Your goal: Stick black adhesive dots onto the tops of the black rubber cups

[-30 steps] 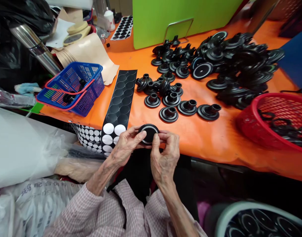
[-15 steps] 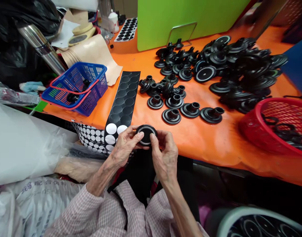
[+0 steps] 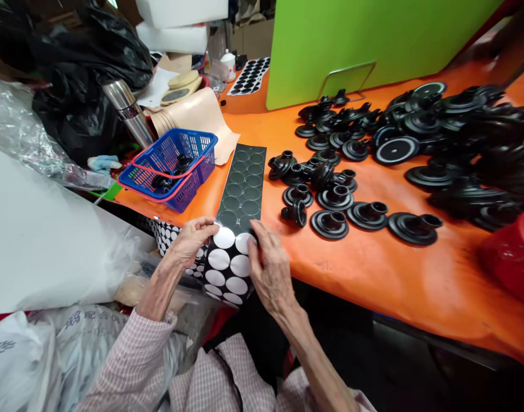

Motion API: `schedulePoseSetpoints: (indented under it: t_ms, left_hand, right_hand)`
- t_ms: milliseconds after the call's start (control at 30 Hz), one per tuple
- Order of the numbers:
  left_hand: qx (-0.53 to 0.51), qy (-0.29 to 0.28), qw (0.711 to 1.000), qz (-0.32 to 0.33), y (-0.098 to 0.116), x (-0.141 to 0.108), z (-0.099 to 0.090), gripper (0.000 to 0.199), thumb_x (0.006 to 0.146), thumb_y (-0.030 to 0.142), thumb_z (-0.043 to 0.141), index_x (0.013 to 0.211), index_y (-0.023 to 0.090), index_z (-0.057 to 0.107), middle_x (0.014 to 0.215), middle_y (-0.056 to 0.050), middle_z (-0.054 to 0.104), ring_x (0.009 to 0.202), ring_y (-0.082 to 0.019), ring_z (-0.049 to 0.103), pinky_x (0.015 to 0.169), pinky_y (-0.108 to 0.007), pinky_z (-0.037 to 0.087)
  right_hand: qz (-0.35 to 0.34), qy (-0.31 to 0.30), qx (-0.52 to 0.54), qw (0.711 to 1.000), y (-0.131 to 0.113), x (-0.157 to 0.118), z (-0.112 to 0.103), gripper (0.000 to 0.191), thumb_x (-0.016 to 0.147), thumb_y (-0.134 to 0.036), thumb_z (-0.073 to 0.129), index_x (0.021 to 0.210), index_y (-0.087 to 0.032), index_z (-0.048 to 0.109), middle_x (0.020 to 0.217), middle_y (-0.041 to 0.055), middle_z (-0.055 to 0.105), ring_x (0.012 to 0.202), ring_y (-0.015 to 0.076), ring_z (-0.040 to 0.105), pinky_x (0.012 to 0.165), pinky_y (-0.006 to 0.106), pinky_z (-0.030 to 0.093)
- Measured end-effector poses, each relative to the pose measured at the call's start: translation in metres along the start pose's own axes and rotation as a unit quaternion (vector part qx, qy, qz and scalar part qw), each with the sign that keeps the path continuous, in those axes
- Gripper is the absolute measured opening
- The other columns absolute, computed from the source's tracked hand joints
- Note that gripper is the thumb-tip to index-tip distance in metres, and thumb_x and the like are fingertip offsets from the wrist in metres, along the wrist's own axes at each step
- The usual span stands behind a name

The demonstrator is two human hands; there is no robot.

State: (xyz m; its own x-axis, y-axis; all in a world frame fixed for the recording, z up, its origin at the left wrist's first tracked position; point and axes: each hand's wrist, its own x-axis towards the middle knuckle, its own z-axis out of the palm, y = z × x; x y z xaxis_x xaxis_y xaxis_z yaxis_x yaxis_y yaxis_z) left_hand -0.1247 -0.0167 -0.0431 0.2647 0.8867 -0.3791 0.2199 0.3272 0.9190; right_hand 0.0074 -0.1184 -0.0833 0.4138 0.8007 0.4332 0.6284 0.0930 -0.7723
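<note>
A long black sticker strip (image 3: 243, 189) lies over the table's front edge; its lower part, with white round spots, hangs down. My left hand (image 3: 192, 243) pinches the strip's left edge beside the topmost white spot. On the right edge is my right hand (image 3: 268, 260), its thumb on the face of the strip near a white spot and its fingers along the side. Right of the strip, a black stepped disc part (image 3: 295, 213) lies tipped on its side, among several similar parts (image 3: 329, 224) standing with their stems up.
On the orange table (image 3: 352, 263) a blue basket (image 3: 170, 166) holds a few black parts. A large pile of black parts (image 3: 463, 131) spreads at the right, near a red basket (image 3: 508, 252). Behind stands a green board (image 3: 356, 46). A steel flask (image 3: 128, 111) is at the left.
The black disc has left my hands, and a tipped part now lies beside the group. Both hands have moved to the strip's edges. The view has shifted left.
</note>
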Motion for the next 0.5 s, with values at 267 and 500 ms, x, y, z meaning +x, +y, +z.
schedulePoseSetpoints:
  t_ms: [267, 500]
  left_hand:
    - [-0.129, -0.117, 0.983, 0.05, -0.003, -0.003, 0.003, 0.024, 0.062, 0.028, 0.08, 0.081, 0.015, 0.071, 0.074, 0.001, 0.067, 0.072, -0.009, 0.057, 0.076, -0.02, 0.043]
    - [-0.041, -0.109, 0.989, 0.093, -0.01, 0.001, -0.001, 0.027, 0.071, 0.032, 0.073, 0.092, 0.015, 0.071, 0.086, -0.002, 0.069, 0.085, -0.014, 0.059, 0.083, -0.025, 0.044]
  right_hand:
    - [0.017, -0.011, -0.065, 0.998, -0.009, 0.019, 0.029, 0.03, 0.094, -0.035, 0.048, 0.11, -0.015, 0.064, 0.108, 0.0137, 0.065, 0.102, 0.0266, 0.055, 0.089, 0.045, 0.047]
    - [0.002, 0.014, -0.107, 0.994, -0.012, 0.024, 0.03, 0.027, 0.097, -0.024, 0.038, 0.094, -0.017, 0.064, 0.091, 0.0104, 0.067, 0.085, 0.0232, 0.056, 0.077, 0.038, 0.045]
